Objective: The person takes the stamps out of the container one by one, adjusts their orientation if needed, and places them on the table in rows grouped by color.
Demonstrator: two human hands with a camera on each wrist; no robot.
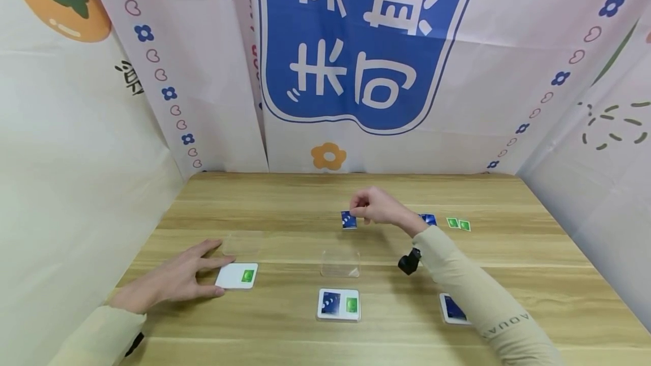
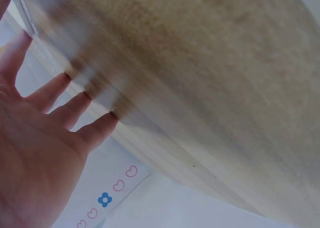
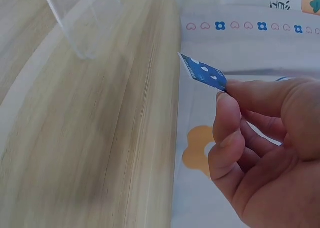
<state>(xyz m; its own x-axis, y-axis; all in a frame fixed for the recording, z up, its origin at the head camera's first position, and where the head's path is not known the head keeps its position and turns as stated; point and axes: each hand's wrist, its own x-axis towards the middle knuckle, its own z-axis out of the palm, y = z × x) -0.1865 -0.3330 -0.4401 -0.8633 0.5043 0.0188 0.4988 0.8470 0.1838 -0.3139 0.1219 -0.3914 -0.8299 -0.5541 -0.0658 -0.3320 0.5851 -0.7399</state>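
In the head view my left hand [image 1: 179, 274] is at the left, its thumb and index finger on opposite edges of a white rectangular plate [image 1: 229, 277]. A small green picture piece [image 1: 247, 275] lies on the plate's right half. The other fingertips of this hand touch the tabletop in the left wrist view. My right hand [image 1: 380, 207] pinches a small blue picture piece [image 1: 348, 220] with white shapes between thumb and index finger. In the right wrist view this blue piece [image 3: 204, 72] is held by one edge, raised above the table.
Clear plates [image 1: 241, 243] [image 1: 340, 264] lie behind the white ones. A plate with blue and green pieces [image 1: 338, 304] sits at front centre. Another plate [image 1: 454, 309] is partly under the right sleeve. Loose blue pieces [image 1: 429, 219] and green pieces [image 1: 459, 223] lie back right.
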